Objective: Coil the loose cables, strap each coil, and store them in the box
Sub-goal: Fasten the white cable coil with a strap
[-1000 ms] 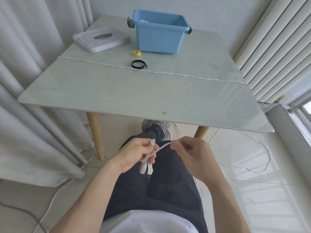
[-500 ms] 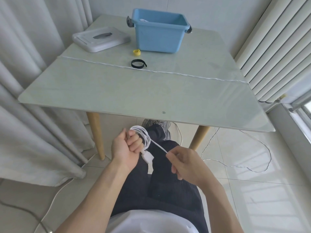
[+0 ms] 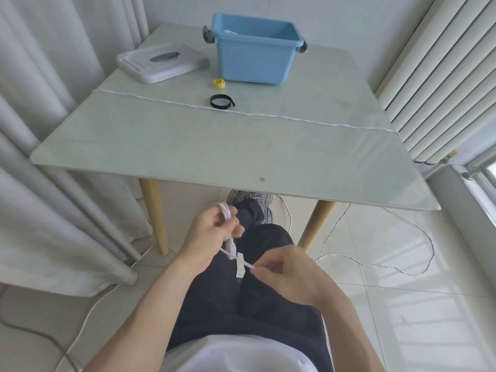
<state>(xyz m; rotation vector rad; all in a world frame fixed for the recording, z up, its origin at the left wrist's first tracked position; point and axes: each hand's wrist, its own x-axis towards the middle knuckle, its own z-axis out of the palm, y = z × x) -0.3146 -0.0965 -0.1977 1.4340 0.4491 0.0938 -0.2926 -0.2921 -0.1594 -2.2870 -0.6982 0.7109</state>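
A pale green glass-topped surface (image 3: 166,146) on light wooden legs carries a blue plastic box (image 3: 255,59) at its far edge, with a flat grey plastic lid (image 3: 162,61) to its left. Just before the box lie a small yellow strap roll (image 3: 219,83) and a black strap loop (image 3: 221,101). A thin white cable (image 3: 295,120) runs straight across the top, touching the black loop. More white cable (image 3: 402,267) trails over the white tiled floor (image 3: 402,304).
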